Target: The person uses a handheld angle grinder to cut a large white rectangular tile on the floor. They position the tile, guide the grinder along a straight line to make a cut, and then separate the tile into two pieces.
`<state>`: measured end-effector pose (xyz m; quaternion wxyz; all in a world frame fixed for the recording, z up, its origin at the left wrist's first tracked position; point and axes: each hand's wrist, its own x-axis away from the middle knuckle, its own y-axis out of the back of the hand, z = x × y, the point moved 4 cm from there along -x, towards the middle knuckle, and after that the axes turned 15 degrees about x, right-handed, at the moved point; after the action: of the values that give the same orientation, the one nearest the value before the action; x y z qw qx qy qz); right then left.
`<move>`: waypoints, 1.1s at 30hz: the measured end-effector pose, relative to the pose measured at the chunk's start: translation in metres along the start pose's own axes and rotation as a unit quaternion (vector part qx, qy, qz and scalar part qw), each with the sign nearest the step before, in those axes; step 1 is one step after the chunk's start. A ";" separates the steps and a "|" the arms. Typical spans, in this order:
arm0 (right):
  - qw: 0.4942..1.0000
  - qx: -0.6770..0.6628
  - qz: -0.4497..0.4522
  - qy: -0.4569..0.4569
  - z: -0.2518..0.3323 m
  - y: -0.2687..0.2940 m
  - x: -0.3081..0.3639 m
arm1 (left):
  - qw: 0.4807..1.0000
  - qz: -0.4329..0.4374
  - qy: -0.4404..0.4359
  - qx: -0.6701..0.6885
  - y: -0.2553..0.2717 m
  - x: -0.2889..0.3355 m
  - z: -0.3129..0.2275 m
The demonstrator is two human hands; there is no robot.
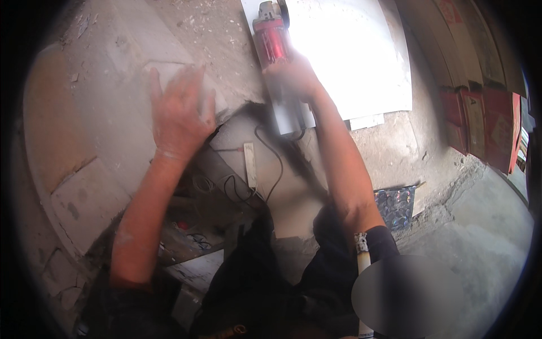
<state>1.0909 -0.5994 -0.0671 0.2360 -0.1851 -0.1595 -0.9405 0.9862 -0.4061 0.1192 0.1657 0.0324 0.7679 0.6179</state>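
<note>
My right hand grips the body of a red and grey angle grinder, whose head points away from me onto a bright white tile. The grinder's black cord loops down toward my lap. My left hand lies flat, fingers spread, on a dusty grey tile piece to the left of the grinder. Both hands are blurred.
Broken grey slabs lie at the left on the dusty concrete floor. A small white strip lies among wires in front of me. Red boxes stand along the right. A dark patterned tile scrap lies by my right elbow.
</note>
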 end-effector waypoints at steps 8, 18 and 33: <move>0.999 0.029 -0.001 -0.017 -0.004 -0.003 0.012 | 1.000 0.000 0.001 -0.018 0.000 0.002 0.002; 0.999 0.025 -0.002 -0.026 -0.003 -0.001 0.028 | 1.000 0.002 0.003 -0.031 -0.002 0.001 0.000; 0.999 0.029 0.012 -0.033 -0.015 -0.004 0.053 | 0.999 -0.022 0.000 -0.026 -0.003 0.004 0.003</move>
<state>1.0407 -0.6223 -0.0588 0.2474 -0.2111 -0.1918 -0.9260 0.9840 -0.4027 0.1145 0.1801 0.0110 0.7519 0.6342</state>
